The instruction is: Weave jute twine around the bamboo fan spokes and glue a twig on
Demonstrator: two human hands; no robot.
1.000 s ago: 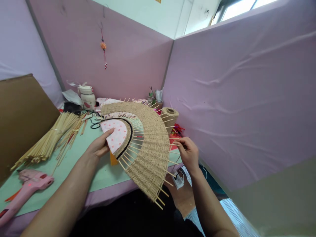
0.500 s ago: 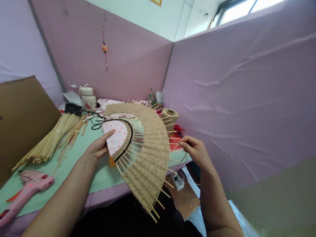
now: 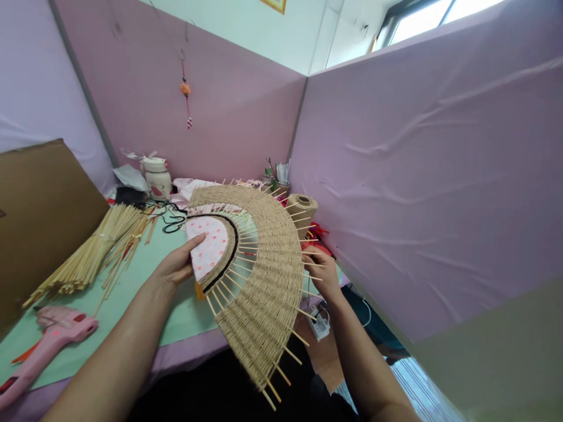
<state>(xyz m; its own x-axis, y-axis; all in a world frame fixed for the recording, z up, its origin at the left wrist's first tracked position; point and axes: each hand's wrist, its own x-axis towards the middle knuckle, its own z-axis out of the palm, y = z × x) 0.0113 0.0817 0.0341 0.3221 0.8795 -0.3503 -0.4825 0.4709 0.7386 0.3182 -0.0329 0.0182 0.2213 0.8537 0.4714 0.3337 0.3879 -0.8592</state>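
Note:
A half-round woven fan (image 3: 277, 264) of tan cord on thin sticks is held tilted above the table. Its inner part is a white cloth piece with pink spots (image 3: 209, 243), edged by a black band. My left hand (image 3: 180, 261) grips that cloth piece at its straight side, thumb on top. At the fan's right outer edge, my right hand (image 3: 320, 269) has its fingers closed among the stick ends; what they pinch is too small to make out. Behind the fan stands a roll of tan cord (image 3: 302, 210).
On the left of the green table (image 3: 145, 275) lie a bundle of sticks (image 3: 94, 243) and a pink glue gun (image 3: 53, 346). A white bottle (image 3: 157, 176) and black cord (image 3: 173, 220) are at the back. A cardboard sheet (image 3: 44, 205) leans at left; a white power strip (image 3: 319, 325) hangs below right.
My right hand has moved left, from outside the stick tips in to the fan's outer edge. My left hand keeps its hold, and the fan has barely shifted.

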